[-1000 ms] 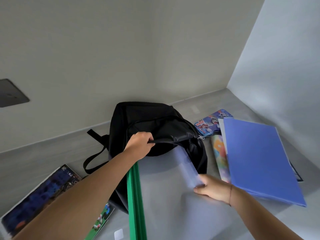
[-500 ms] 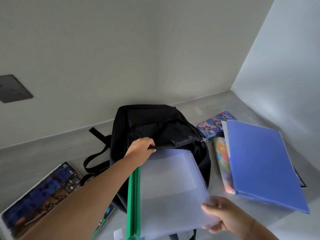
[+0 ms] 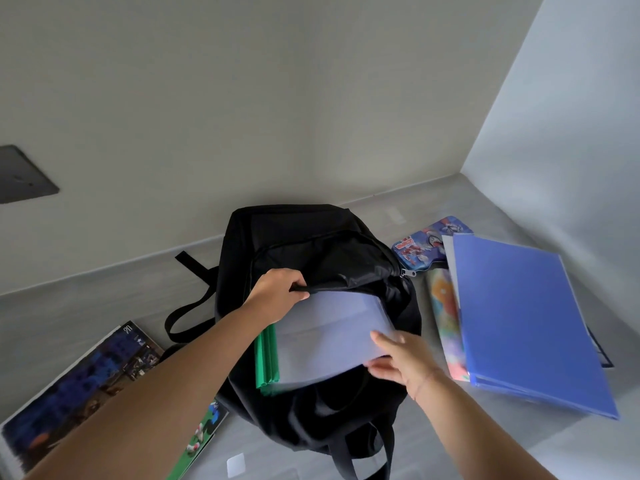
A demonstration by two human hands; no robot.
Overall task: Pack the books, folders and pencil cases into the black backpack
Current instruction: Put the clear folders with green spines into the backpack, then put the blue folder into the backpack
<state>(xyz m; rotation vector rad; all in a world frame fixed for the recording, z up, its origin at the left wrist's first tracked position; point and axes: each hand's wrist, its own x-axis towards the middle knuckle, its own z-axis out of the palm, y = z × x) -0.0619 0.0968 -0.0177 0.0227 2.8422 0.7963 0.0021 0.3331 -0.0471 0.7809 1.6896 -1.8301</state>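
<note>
Risk: if left hand [image 3: 277, 293], curled round flap of black fabric backpack [image 3: 304, 233], slackens, translucent plastic folder w/ green spine [image 3: 329, 336] jams; right hand [image 3: 403, 363] pinches near corner only, may twist

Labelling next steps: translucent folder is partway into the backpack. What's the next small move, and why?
Probably push the translucent folder deeper with the right hand pinching its near corner: the left hand holds the flap up and the far edge is inside the black backpack, but the green spine sticks out.
</note>
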